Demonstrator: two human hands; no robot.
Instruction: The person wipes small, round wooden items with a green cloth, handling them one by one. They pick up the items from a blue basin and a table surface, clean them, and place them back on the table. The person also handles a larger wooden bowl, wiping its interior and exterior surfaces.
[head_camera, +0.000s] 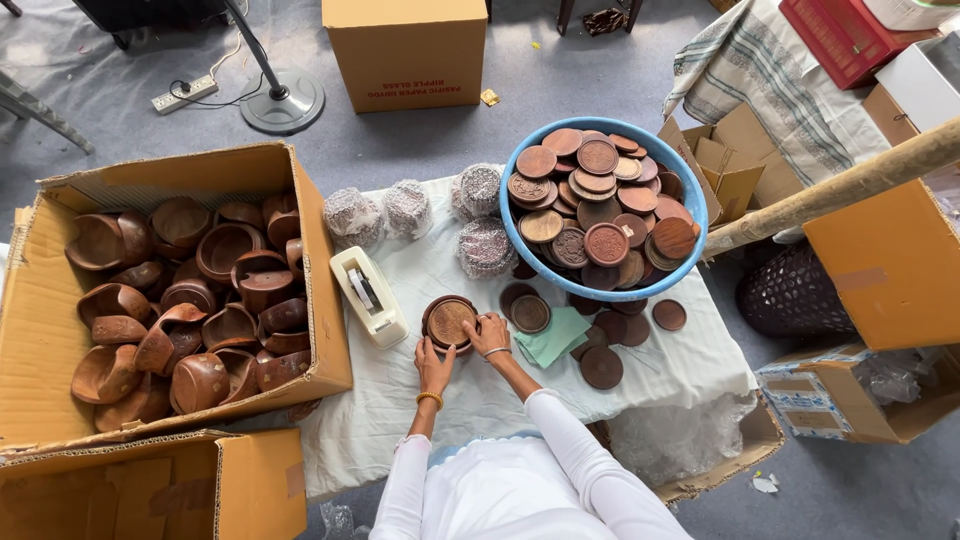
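The left hand (433, 362) and right hand (489, 333) both curl their fingers around a small stack of round wooden coasters (449, 322) resting on the cloth-covered bench (690, 365). Just left sits a tape dispenser (368, 295); beyond the right hand, a blue basin (693, 215) of coasters.

Around the white table (690, 365) stood brown cartons: bowl box (40, 300) left, printed box (407, 50) beyond, red box (835, 35) far right.

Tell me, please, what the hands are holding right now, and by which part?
Both hands, left hand and right hand, grip a small stack of round wooden coasters by its rim, one hand on each side, on the white cloth.
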